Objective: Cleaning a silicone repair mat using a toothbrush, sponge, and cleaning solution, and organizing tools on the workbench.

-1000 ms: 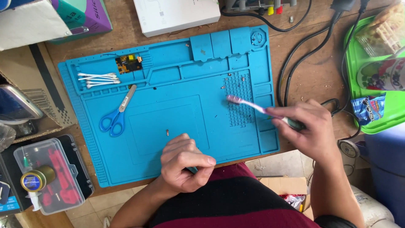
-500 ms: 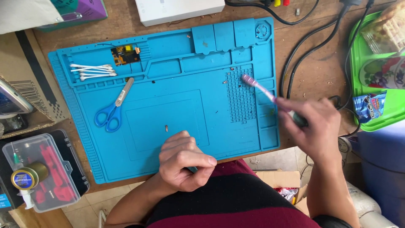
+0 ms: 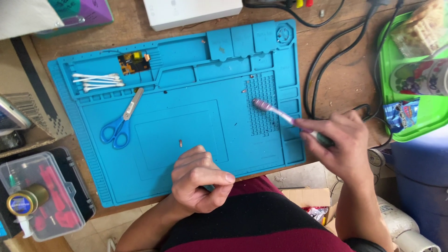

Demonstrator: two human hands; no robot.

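Observation:
My right hand [image 3: 340, 144] grips a toothbrush [image 3: 275, 111] by its handle; the pink bristle head hovers over the grid patch at the right of the blue work mat [image 3: 196, 116]. My left hand [image 3: 200, 179] is curled into a loose fist at the mat's near edge, with a small dark object partly hidden under its fingers. A tiny screw [image 3: 180, 143] lies on the mat just beyond that hand.
Blue-handled scissors [image 3: 120, 125], cotton swabs [image 3: 95, 81] and a small circuit board [image 3: 133, 62] lie on the mat's left part. A clear plastic case [image 3: 39, 196] with a solder spool sits at the lower left. Black cables [image 3: 326, 74] and a green tray [image 3: 410, 93] are on the right.
My right hand has drawn the toothbrush slightly lower and toward me over the grid patch. The left hand has stayed curled at the mat's edge.

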